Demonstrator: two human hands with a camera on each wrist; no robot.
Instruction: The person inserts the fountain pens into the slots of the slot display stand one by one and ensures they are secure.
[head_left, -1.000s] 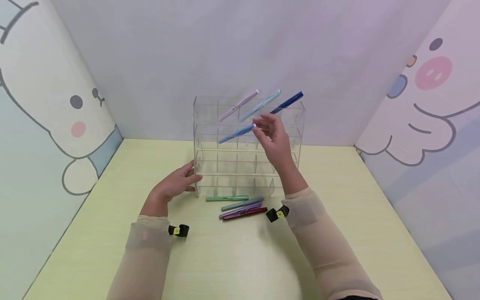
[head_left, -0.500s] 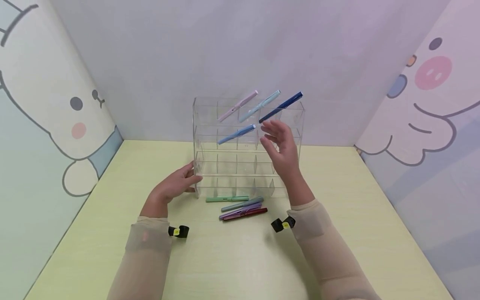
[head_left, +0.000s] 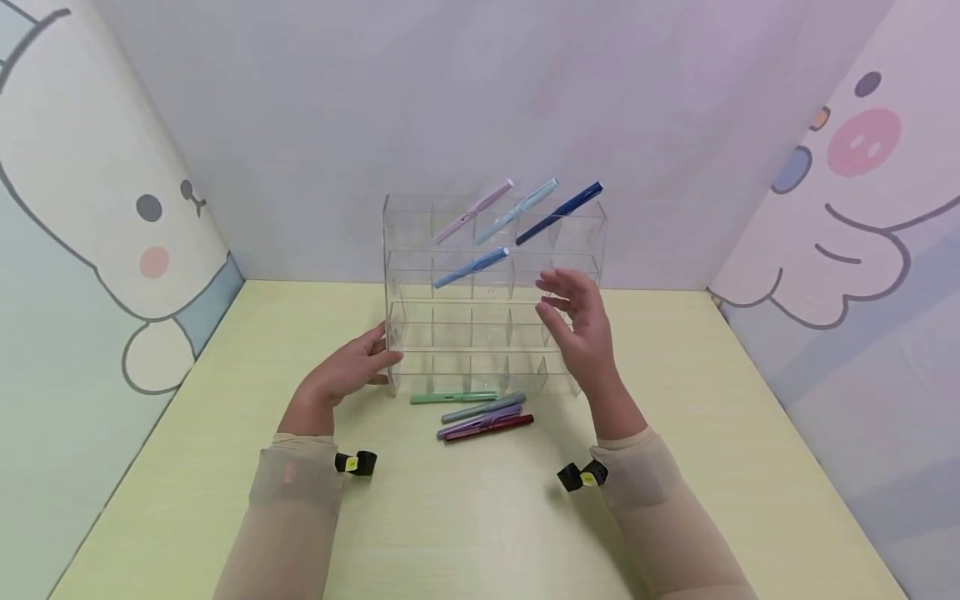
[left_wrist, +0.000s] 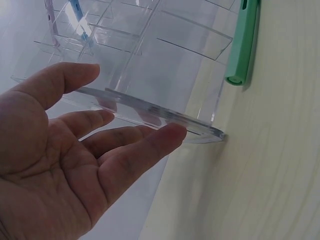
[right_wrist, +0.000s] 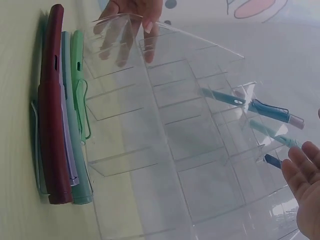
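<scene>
A clear acrylic pen rack point(head_left: 491, 348) with stepped rows of compartments stands on the table. My left hand point(head_left: 347, 367) rests at its left side panel, fingers extended along the outside; in the left wrist view the thumb point(left_wrist: 80, 77) lies near the panel's front edge. My right hand point(head_left: 587, 329) hovers before the rack's right part, fingers apart and holding nothing. Slanting in the top row are a pink pen point(head_left: 474, 212), a pale blue pen point(head_left: 517, 211) and a dark blue pen point(head_left: 559, 213). One row lower leans a blue pen point(head_left: 471, 267).
On the table in front of the rack lie a green pen point(head_left: 453, 397), a grey-green pen point(head_left: 483, 407), a purple pen point(head_left: 480, 422) and a dark red pen point(head_left: 491, 428), the last few bunched together. A wall point(head_left: 315, 125) rises behind the rack.
My right hand has let go of the blue pen, which stays in the second row, and has drawn back down and to the right. My left hand has stayed at the rack's side.
</scene>
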